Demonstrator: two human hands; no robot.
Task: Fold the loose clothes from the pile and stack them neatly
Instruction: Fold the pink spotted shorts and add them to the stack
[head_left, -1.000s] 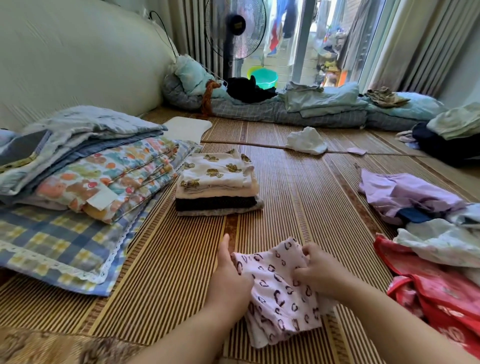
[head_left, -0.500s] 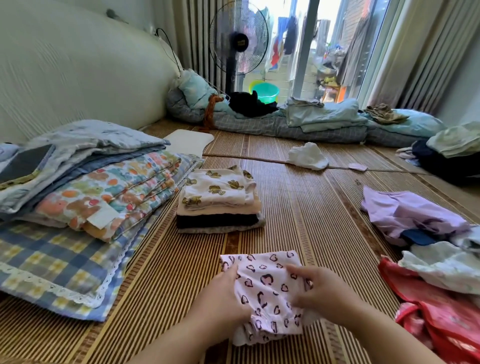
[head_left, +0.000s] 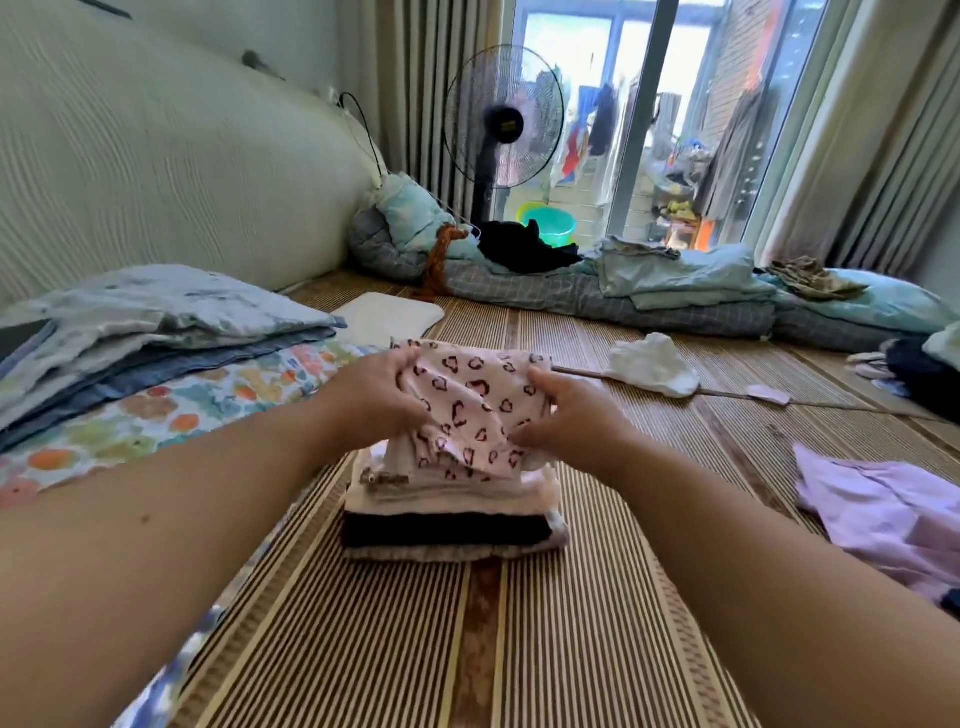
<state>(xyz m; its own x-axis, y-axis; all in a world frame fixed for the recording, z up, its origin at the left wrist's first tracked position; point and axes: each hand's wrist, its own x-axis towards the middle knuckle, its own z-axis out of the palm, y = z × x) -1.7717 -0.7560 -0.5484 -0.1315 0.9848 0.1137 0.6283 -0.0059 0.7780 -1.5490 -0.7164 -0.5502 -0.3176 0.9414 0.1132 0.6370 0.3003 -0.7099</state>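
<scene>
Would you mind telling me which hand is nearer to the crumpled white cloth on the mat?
Right. The right hand grips the heart-print garment just left of the white cloth; the left hand holds the garment's opposite edge, farther left.

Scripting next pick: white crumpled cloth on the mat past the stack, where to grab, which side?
Probably pinch the white crumpled cloth at its raised top fold, from above: it sits bunched, edges flat on the mat.

Both hands — left hand (head_left: 382, 397), right hand (head_left: 569, 421) — grip a folded pink heart-print garment (head_left: 470, 402) on top of the stack (head_left: 452, 512) of folded clothes on the striped mat (head_left: 571, 623) — lilac clothes (head_left: 883, 514) lie right.
</scene>
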